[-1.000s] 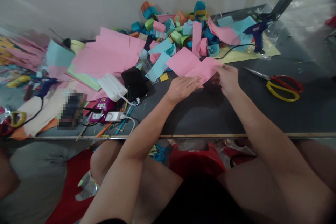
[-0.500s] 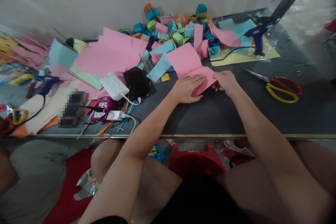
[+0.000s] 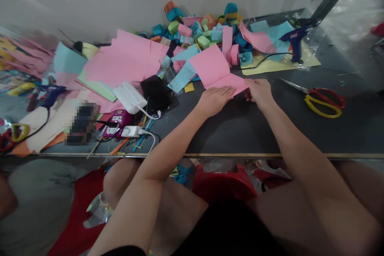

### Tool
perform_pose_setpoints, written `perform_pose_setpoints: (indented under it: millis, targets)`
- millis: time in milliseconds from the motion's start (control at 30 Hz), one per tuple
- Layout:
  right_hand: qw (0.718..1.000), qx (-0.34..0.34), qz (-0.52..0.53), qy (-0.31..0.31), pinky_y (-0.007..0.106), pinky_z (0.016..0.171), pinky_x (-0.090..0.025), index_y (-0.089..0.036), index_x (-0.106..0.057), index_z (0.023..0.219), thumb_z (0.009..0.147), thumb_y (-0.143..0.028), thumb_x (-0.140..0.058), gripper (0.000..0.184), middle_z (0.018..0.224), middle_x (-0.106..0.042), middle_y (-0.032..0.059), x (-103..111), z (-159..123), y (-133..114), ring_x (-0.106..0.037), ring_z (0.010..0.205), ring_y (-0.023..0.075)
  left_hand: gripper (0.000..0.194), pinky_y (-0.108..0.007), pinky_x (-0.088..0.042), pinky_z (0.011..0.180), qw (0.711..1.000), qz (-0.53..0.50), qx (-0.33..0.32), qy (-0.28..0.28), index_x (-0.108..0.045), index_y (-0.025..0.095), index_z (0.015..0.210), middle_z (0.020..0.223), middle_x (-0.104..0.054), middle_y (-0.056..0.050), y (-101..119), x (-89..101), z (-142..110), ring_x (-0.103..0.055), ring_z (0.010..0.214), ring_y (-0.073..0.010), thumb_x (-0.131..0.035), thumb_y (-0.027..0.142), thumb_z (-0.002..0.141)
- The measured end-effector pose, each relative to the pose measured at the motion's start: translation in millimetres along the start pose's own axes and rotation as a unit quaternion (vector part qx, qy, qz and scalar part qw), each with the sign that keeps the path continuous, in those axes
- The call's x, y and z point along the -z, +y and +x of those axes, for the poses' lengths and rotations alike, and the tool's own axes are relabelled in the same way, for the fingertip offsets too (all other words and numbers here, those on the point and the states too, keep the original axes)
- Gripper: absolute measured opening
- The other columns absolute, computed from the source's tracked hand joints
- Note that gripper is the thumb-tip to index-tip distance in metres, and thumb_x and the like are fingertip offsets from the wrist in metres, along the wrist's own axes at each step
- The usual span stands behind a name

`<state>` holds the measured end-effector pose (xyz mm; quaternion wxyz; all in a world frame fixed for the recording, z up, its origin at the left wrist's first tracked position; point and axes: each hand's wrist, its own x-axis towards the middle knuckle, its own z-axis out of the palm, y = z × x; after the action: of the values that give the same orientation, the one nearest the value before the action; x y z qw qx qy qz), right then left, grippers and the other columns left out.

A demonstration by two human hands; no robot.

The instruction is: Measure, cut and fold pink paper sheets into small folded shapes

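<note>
A sheet of pink paper (image 3: 210,66) with a crease across it lies in front of me, its far half sloping up toward the heap behind. My left hand (image 3: 216,99) rests flat on the near part, fingers stretched out together along the lower edge. At the paper's right corner, my right hand (image 3: 258,91) pinches the edge between thumb and bent fingers. The underside of the near edge is hidden by my hands. Off to the right lie scissors (image 3: 322,102) with red and yellow handles, apart from my right hand.
Folded coloured paper pieces (image 3: 204,32) are heaped along the wall. A blue glue gun (image 3: 295,42) lies at the back right. Pink sheets (image 3: 126,60), a white power adapter (image 3: 130,97) and a black pouch (image 3: 155,93) are on the left. A person sits at the far left.
The near flap of the pink paper, visible below my left hand before, no longer shows there. My left thumb has drawn in. My right hand still holds the corner.
</note>
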<state>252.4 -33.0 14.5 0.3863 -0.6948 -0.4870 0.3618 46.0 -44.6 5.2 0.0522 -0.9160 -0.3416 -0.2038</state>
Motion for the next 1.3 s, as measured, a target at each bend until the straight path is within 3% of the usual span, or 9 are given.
perform_pose_setpoints:
  millis: [100,200,300,400,700,867,1033,1300]
  targets:
    - [0.992,0.091,-0.012,0.091,0.035,0.064,-0.054,-0.023,-0.056,0.079,0.090,-0.043,-0.064,0.024,0.068,-0.061,0.0021,0,4,7,-0.064,0.061,0.0185,0.037,-0.040,-0.061,0.102,1.000,-0.007,0.001,0.024,-0.068,0.013,0.138,0.134,-0.074,-0.016,-5,1.2,-1,-0.074,0.124,-0.0247,-0.046,0.025,0.110]
    - [0.948,0.265,-0.066,0.161,0.045,0.083,-0.057,-0.025,-0.054,0.100,0.088,-0.045,-0.066,0.026,0.099,-0.067,0.0077,5,7,13,-0.068,0.091,0.0245,0.037,-0.040,-0.060,0.103,1.000,-0.015,0.008,0.026,-0.069,0.013,0.135,0.134,-0.075,-0.015,-7,3.0,-1,-0.073,0.124,-0.0246,-0.046,0.026,0.110]
    - [0.879,0.439,-0.139,0.126,0.054,0.096,-0.054,-0.027,-0.053,0.102,0.086,-0.034,-0.064,0.021,0.108,-0.068,0.0086,8,3,12,-0.067,0.104,0.0286,0.037,-0.039,-0.060,0.103,0.999,-0.014,0.023,0.031,-0.071,0.013,0.133,0.133,-0.076,-0.014,-8,4.8,-1,-0.074,0.123,-0.0246,-0.045,0.027,0.110]
    - [0.837,0.513,-0.179,0.065,0.052,0.098,-0.052,-0.028,-0.051,0.093,0.081,-0.023,-0.061,0.016,0.095,-0.069,0.0043,7,-8,6,-0.068,0.098,0.0277,0.037,-0.040,-0.062,0.100,0.999,-0.013,0.028,0.042,-0.071,0.014,0.132,0.132,-0.076,-0.014,-10,5.2,-2,-0.074,0.122,-0.0256,-0.044,0.027,0.110]
    - [0.839,0.517,-0.166,0.041,0.047,0.097,-0.049,-0.028,-0.047,0.092,0.074,-0.017,-0.060,0.024,0.087,-0.068,0.0006,-3,-19,-1,-0.066,0.087,0.0242,0.036,-0.039,-0.061,0.097,0.999,-0.013,-0.015,0.034,-0.072,0.016,0.130,0.128,-0.078,-0.013,-16,4.9,-3,-0.075,0.120,-0.0242,-0.047,0.019,0.106]
    - [0.826,0.541,-0.157,0.034,0.043,0.088,-0.050,-0.028,-0.040,0.087,0.073,-0.015,-0.060,0.027,0.082,-0.066,-0.0015,-5,-18,0,-0.063,0.079,0.0219,0.037,-0.038,-0.061,0.095,0.998,-0.015,-0.030,0.051,-0.073,0.015,0.129,0.124,-0.079,-0.014,-17,4.4,-3,-0.075,0.119,-0.0242,-0.043,0.019,0.107]
    - [0.822,0.548,-0.153,0.033,0.044,0.088,-0.050,-0.028,-0.041,0.087,0.070,-0.013,-0.060,0.029,0.082,-0.065,-0.0015,-9,-19,1,-0.063,0.081,0.0222,0.037,-0.038,-0.060,0.096,0.997,-0.021,-0.039,0.061,-0.073,0.016,0.126,0.121,-0.080,-0.013,-18,1.4,-3,-0.075,0.117,-0.0233,-0.040,0.021,0.108]
    - [0.824,0.541,-0.161,0.044,0.044,0.087,-0.051,-0.028,-0.037,0.085,0.072,-0.016,-0.060,0.030,0.080,-0.067,-0.0022,-11,-19,1,-0.064,0.080,0.0224,0.037,-0.034,-0.059,0.086,0.988,-0.006,-0.057,0.146,-0.077,0.021,0.105,0.102,-0.083,-0.008,-16,-0.4,-5,-0.079,0.100,-0.0178,-0.040,0.026,0.111]
